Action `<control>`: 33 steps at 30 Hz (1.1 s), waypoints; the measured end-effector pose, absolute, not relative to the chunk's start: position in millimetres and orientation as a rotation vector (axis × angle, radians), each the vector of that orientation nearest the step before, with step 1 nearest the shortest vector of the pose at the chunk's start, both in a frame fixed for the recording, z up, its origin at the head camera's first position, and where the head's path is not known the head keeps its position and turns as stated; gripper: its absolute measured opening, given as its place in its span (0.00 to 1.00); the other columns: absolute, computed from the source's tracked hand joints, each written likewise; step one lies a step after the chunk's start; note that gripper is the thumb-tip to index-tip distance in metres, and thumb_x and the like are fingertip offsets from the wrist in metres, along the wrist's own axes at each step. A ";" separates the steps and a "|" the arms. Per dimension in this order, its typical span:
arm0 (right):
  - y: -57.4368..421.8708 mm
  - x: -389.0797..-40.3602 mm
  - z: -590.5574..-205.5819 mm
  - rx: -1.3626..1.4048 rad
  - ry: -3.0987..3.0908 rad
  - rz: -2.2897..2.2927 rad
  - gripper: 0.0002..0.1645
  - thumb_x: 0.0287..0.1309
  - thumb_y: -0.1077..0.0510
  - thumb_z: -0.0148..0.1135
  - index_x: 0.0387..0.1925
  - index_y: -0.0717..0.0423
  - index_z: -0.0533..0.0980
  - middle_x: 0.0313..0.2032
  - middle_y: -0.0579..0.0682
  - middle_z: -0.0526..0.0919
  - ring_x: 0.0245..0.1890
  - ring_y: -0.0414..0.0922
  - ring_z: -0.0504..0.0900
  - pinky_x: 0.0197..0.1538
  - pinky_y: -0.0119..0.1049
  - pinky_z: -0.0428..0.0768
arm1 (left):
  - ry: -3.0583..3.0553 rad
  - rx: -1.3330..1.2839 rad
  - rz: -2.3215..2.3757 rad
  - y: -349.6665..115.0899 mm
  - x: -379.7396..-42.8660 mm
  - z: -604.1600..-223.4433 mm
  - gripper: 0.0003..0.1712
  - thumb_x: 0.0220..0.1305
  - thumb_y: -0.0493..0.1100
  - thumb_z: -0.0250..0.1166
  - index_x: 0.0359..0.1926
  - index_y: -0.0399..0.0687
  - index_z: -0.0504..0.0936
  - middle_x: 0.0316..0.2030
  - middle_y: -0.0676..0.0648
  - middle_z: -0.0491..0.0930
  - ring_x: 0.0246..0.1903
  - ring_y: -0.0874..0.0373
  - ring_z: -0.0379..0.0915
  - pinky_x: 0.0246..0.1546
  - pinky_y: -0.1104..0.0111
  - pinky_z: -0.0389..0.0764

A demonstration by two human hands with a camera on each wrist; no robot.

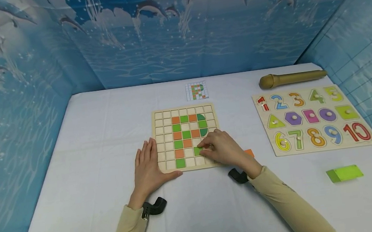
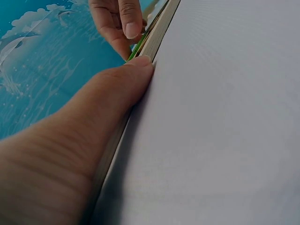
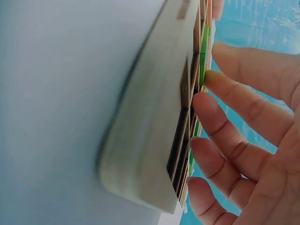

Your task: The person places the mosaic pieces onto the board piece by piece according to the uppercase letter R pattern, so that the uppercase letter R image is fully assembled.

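Note:
A wooden grid board [image 1: 167, 167] lies flat on the white-covered table, with green and orange tiles set in its squares. My left hand [image 1: 148, 167] rests along its left side, fingers straight, the thumb against the near edge. In the left wrist view that thumb [image 2: 136, 77] touches the board's edge. My right hand [image 1: 221, 148] is over the board's lower right part, thumb and index finger pinching a green square tile [image 1: 197, 151]. The right wrist view shows the fingertips at this green tile [image 3: 204, 58], close against the grid; the other fingers are loosely bent.
A small card [image 1: 197, 91] with a coloured R pattern lies behind the board. To the right are a number-and-shape puzzle [image 1: 316, 125], a brown microphone-shaped object [image 1: 292, 78] and a lime-green block [image 1: 344, 173]. An orange piece [image 1: 249, 153] shows partly behind the right wrist.

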State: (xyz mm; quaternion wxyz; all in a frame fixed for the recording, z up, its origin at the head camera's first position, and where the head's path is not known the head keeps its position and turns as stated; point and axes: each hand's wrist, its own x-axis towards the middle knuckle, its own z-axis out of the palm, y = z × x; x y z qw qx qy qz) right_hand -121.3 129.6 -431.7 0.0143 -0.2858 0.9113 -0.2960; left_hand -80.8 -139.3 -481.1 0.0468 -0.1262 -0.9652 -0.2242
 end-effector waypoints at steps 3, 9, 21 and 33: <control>131.4 -121.0 -430.7 -0.876 2.826 -0.961 0.10 0.50 0.55 0.72 0.37 0.53 0.85 0.27 0.40 0.79 0.29 0.41 0.69 0.34 0.37 0.67 | -2.941 -0.391 -0.686 -139.1 -80.9 -481.9 0.75 0.35 0.75 0.69 0.72 0.34 0.46 0.72 0.38 0.46 0.71 0.46 0.36 0.67 0.52 0.38; 143.8 -121.9 -422.9 -0.811 2.823 -1.081 0.11 0.54 0.57 0.70 0.39 0.56 0.84 0.30 0.42 0.80 0.33 0.45 0.72 0.37 0.39 0.70 | -2.930 -0.397 -0.705 -138.5 -81.3 -482.1 0.75 0.35 0.74 0.70 0.72 0.33 0.46 0.72 0.38 0.46 0.71 0.45 0.37 0.67 0.51 0.38; 192.2 -113.6 -410.3 -0.643 2.944 -1.210 0.13 0.54 0.60 0.69 0.42 0.57 0.83 0.34 0.46 0.82 0.39 0.46 0.73 0.41 0.47 0.72 | -2.981 -0.374 -0.712 -139.6 -82.0 -479.6 0.75 0.36 0.76 0.68 0.73 0.35 0.45 0.72 0.39 0.44 0.71 0.48 0.33 0.67 0.54 0.35; 225.3 -103.7 -417.9 -0.569 3.011 -1.204 0.12 0.54 0.61 0.69 0.42 0.60 0.83 0.33 0.46 0.83 0.37 0.48 0.73 0.42 0.49 0.72 | -2.995 -0.363 -0.696 -139.9 -82.7 -480.6 0.75 0.36 0.77 0.66 0.73 0.36 0.44 0.73 0.40 0.43 0.71 0.49 0.32 0.67 0.55 0.34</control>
